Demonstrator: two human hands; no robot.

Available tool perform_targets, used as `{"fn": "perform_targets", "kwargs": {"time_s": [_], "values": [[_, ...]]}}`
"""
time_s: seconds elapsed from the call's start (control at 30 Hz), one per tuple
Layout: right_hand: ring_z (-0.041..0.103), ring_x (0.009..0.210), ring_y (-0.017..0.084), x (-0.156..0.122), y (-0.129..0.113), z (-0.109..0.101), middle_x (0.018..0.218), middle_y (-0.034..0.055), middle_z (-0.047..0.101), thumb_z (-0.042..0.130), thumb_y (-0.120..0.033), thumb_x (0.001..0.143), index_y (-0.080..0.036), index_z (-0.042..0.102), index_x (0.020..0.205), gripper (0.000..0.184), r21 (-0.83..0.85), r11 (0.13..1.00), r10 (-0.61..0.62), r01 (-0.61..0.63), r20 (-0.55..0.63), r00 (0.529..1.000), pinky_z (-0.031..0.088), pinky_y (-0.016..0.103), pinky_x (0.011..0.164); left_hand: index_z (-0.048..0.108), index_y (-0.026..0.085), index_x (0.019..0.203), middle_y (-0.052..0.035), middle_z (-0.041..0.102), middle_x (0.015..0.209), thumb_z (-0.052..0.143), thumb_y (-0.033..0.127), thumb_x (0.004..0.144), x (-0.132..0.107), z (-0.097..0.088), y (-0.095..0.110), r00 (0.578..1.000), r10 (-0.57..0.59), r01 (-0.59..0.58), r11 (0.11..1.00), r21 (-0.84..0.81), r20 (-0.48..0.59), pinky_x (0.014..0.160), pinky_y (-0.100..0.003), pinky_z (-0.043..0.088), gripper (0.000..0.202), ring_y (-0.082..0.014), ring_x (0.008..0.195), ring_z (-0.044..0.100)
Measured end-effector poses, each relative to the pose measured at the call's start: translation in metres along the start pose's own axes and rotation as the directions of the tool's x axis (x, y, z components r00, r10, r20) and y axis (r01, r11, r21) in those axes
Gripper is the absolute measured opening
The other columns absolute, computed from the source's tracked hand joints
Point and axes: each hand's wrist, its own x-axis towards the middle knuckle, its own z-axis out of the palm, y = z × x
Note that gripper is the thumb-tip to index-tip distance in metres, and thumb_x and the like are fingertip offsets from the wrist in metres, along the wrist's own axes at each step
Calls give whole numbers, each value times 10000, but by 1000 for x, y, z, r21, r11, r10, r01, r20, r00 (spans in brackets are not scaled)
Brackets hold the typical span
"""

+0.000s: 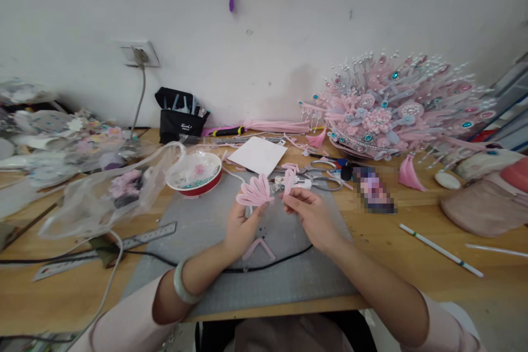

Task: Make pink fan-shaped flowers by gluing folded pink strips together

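My left hand (240, 224) is closed round the stem of a pink pipe-cleaner fan (254, 191) of several looped petals, held upright over the grey mat (206, 264). My right hand (310, 213) pinches a single pink pipe-cleaner loop (289, 179) just to the right of the fan, a small gap between them. A bent pink pipe-cleaner piece (258, 247) lies on the mat below my hands. A pale bangle (182, 283) is on my left wrist.
A red-rimmed bowl (193, 174) of beads, white paper (257, 155) and scissors (319, 174) lie behind my hands. A large pink beaded headdress (391, 104) stands back right. A metal ruler (107, 250), a black cable (173, 259) and plastic bags (103, 187) lie left; a white stick (440, 250) right.
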Motion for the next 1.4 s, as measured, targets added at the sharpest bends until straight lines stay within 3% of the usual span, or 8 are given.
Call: {"fn": "perform_targets", "kwargs": {"time_s": [0.2,0.53,1.1,1.4], "values": [[423,594,90,-6,1,1,636,-42,497,635,-244,670,-191,598,643,71,-239,946,-216,217,31,976,333,211,559,626,162,859,-61,627,920,601,246,719,-3,-2,-6,997,53,-59,993,103,53,849,-339,396,165,-199,893,560],[470,667,111,-6,14,0,697,-25,538,601,-205,716,-211,582,687,35,-282,875,-376,395,120,919,365,224,620,628,175,897,-65,633,972,595,251,728,-7,-2,-8,993,79,-88,991,103,89,864,-352,396,189,-206,929,560],[506,707,138,-5,12,-1,715,-7,553,602,-234,708,-209,584,689,36,-298,888,-325,350,131,937,399,262,671,648,180,835,-55,650,917,591,255,726,-8,0,-3,986,119,-137,977,162,113,836,-336,421,145,-198,889,578],[498,709,138,-3,11,-2,710,-7,543,587,-220,726,-207,580,679,49,-348,849,-358,397,173,918,385,260,677,634,175,814,-52,641,877,568,243,744,-6,-1,-4,977,151,-180,962,206,149,797,-328,439,118,-191,855,576]]}}
